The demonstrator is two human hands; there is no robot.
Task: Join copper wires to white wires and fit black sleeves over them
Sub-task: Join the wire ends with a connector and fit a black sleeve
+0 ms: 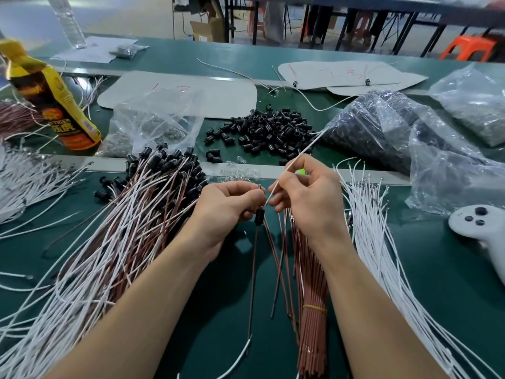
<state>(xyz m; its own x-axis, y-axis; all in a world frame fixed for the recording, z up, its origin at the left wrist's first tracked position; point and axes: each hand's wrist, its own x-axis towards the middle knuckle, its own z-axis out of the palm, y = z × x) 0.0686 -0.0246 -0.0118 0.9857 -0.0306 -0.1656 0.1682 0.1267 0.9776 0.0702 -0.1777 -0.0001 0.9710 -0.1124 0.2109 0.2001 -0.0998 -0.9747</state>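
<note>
The left hand (226, 207) is pinching the top end of a copper wire (253, 269) between thumb and fingertips, probably to keep its tip steady and facing across for the joint. A black sleeve (259, 217) is sitting on that wire just below the pinch, touching the underside of the fingers, and the rest of the wire is hanging down toward the green table (437, 269). The right hand (308, 198) is pinching a white wire (300, 153) near its lower end, fingers curled round it. The long part is slanting up and away to the right, and the short free tip is pointing at the left fingertips, very close; whether the two ends are touching cannot be told. Stock is lying within reach on purpose, it seems: a banded bundle of copper wires (313, 296) under the right wrist, loose white wires (374, 228) to its right, a heap of sleeves (270, 132) beyond the hands, and finished pieces (142, 214) fanning out on the left.
</note>
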